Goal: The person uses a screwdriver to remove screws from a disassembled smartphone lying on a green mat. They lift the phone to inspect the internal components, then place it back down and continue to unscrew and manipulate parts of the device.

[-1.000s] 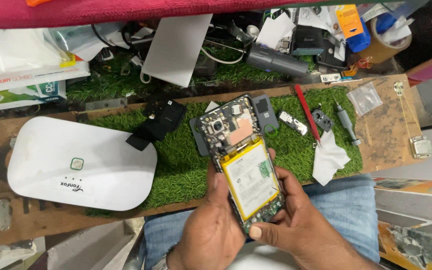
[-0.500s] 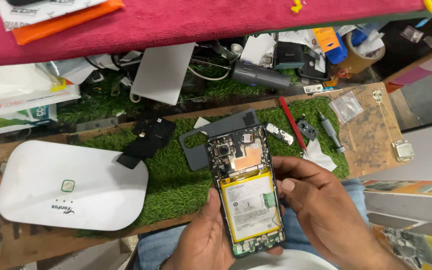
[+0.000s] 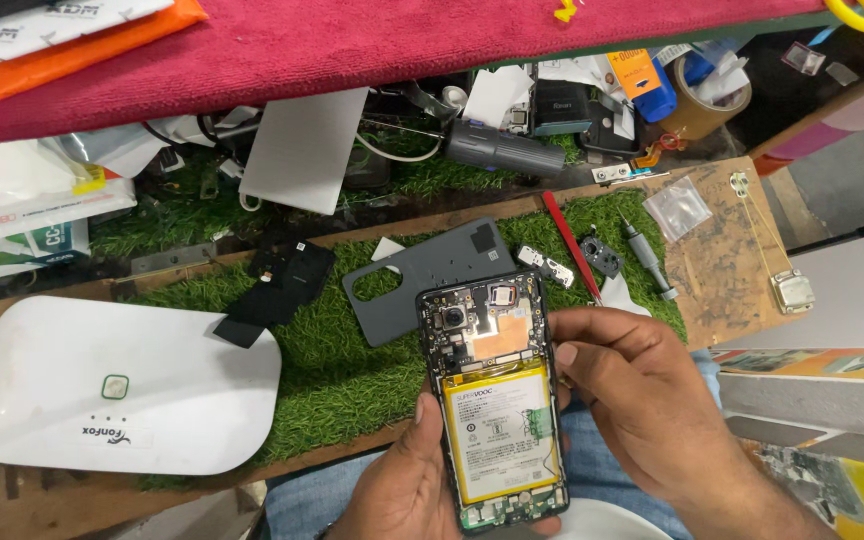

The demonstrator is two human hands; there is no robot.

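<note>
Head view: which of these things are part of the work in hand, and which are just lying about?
In hand: opened phone, held by left hand and right hand; grey back cover; red tool; screwdriver.

Lying about: white device; tape roll; red cloth; black torch.

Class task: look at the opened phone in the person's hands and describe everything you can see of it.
The opened phone is a slim black-framed handset with its back cover off. Its upper part shows a dark circuit board with a round camera lens and a copper-coloured patch; below sits a large yellow-edged battery with a white label. It is held face down, long axis running away from the person, over the edge of the green turf mat. The left hand cradles its lower left side; the right hand touches its right edge.
</note>
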